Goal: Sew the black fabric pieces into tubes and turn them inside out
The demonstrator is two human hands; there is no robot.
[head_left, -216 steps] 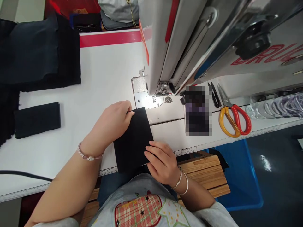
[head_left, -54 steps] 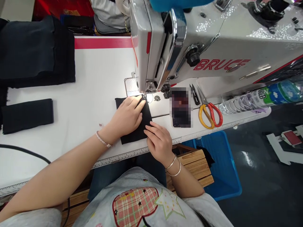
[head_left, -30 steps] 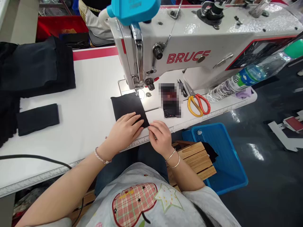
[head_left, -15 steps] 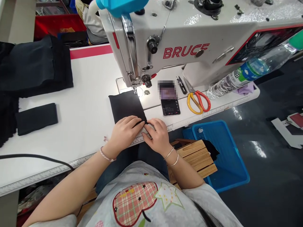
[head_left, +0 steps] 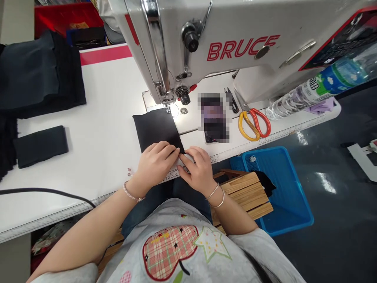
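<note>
A black fabric piece [head_left: 157, 127] lies flat on the white machine table, its far right corner at the presser foot [head_left: 167, 109] of the sewing machine [head_left: 235, 51]. My left hand [head_left: 157, 161] rests on the near edge of the fabric, fingers together and closed at its near right corner. Touching that same corner from the right, my right hand [head_left: 197, 167] has its thumb and fingers bent around the edge. The fingertips of both hands nearly meet there. Part of the fabric's near edge is hidden under my left hand.
Right of the fabric lie a phone [head_left: 210, 135], thread snips [head_left: 232, 103], orange-and-red-handled scissors [head_left: 255, 124] and a water bottle [head_left: 312, 92]. Leftward are a folded black piece [head_left: 41, 146] and a dark fabric stack [head_left: 38, 78]. A blue bin [head_left: 294, 188] stands below, beside a wooden stool [head_left: 250, 194].
The head view has shifted closer to the machine. Both hands and the black fabric stay in nearly the same position.
</note>
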